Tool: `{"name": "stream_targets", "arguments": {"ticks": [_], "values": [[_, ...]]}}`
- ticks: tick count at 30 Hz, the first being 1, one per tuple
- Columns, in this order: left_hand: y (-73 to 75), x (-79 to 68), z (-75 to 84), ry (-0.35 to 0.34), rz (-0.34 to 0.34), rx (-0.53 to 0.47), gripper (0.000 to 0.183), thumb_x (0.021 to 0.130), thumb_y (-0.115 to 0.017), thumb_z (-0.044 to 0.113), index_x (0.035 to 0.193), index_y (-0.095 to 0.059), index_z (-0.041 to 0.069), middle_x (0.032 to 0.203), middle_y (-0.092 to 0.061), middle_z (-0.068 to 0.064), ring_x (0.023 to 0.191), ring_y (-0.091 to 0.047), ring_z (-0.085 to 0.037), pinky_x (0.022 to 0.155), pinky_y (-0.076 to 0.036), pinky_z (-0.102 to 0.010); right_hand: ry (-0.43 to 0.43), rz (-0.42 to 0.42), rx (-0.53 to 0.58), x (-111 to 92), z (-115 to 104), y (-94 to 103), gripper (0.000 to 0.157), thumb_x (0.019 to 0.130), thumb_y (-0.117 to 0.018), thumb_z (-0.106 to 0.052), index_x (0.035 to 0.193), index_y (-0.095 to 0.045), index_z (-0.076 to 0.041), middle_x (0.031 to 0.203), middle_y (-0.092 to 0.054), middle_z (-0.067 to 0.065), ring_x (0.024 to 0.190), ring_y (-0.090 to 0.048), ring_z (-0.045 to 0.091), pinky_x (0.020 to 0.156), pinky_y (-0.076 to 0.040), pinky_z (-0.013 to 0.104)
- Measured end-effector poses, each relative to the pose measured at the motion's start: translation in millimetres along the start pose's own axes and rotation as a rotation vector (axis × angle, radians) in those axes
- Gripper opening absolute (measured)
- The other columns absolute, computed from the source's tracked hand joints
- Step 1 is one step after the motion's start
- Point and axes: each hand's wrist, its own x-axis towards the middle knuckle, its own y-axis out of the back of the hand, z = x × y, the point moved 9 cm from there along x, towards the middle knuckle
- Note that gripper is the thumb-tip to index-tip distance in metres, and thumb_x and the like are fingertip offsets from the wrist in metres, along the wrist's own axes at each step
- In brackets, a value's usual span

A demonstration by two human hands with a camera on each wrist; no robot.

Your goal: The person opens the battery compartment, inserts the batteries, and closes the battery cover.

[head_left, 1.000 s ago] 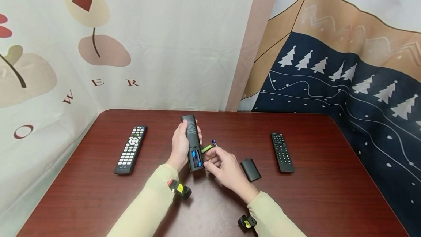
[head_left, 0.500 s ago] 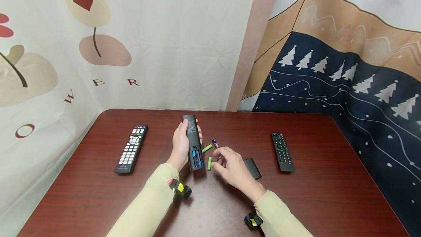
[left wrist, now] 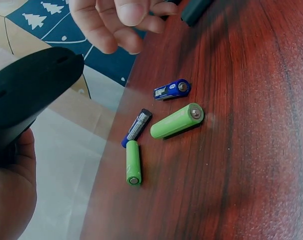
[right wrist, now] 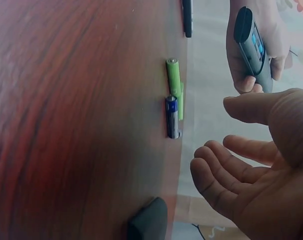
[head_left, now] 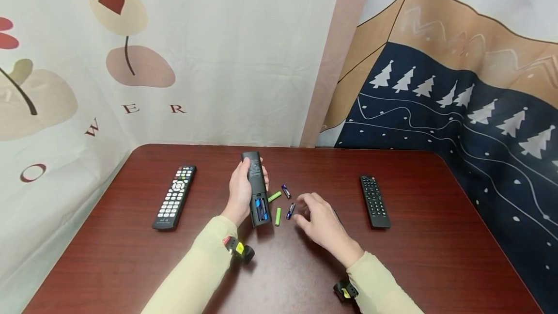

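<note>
My left hand (head_left: pixel 239 190) grips a black remote control (head_left: pixel 257 176), its back turned up. Its battery compartment is uncovered, and blue batteries (head_left: pixel 261 210) show inside. My right hand (head_left: pixel 324 222) hovers just right of the loose batteries, fingers loosely bent and holding nothing; the right wrist view shows the thumb apart from the fingers. On the table lie two green batteries, one nearer me (head_left: pixel 277 217) and one beside the remote (head_left: pixel 274 196). Two dark blue batteries, a near one (head_left: pixel 290 211) and a far one (head_left: pixel 286 191), lie right of them.
A remote with white buttons (head_left: pixel 174 197) lies at the left, another black remote (head_left: pixel 375 202) at the right. The black battery cover (right wrist: pixel 149 222) is mostly hidden behind my right hand in the head view. Curtains (head_left: pixel 226 62) hang behind the brown table (head_left: pixel 436 265).
My right hand has drawn away to the right from the remote's compartment. The near green battery and then the near blue one have come into view. My left hand keeps holding the remote in place.
</note>
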Motion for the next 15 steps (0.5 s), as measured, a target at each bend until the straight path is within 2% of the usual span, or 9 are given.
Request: {"name": "stream_targets", "arguments": {"ticks": [8, 15], "values": [[0.9, -0.7, 1.4, -0.008, 0.006, 0.031, 0.046, 0.113, -0.027, 0.039, 0.137, -0.048, 0.006, 0.093, -0.06, -0.004, 0.073, -0.061, -0.012, 0.067, -0.056, -0.027, -0.043, -0.028, -0.06, -4, 11, 3.4, 0.032, 0.088, -0.08, -0.009, 0.117, -0.068, -0.002, 0.109, -0.065, 0.012, 0.087, -0.064, 0.022, 0.074, -0.055, 0.037], [0.6, -0.6, 1.5, -0.02, -0.001, 0.005, 0.043, 0.113, -0.026, 0.037, 0.134, -0.049, 0.007, 0.09, -0.06, -0.005, 0.07, -0.061, -0.012, 0.063, -0.055, -0.026, -0.034, -0.04, -0.135, -6, 18, 5.8, 0.029, 0.087, -0.082, -0.011, 0.111, -0.07, -0.002, 0.104, -0.065, 0.011, 0.09, -0.061, 0.023, 0.079, -0.054, 0.043]]}}
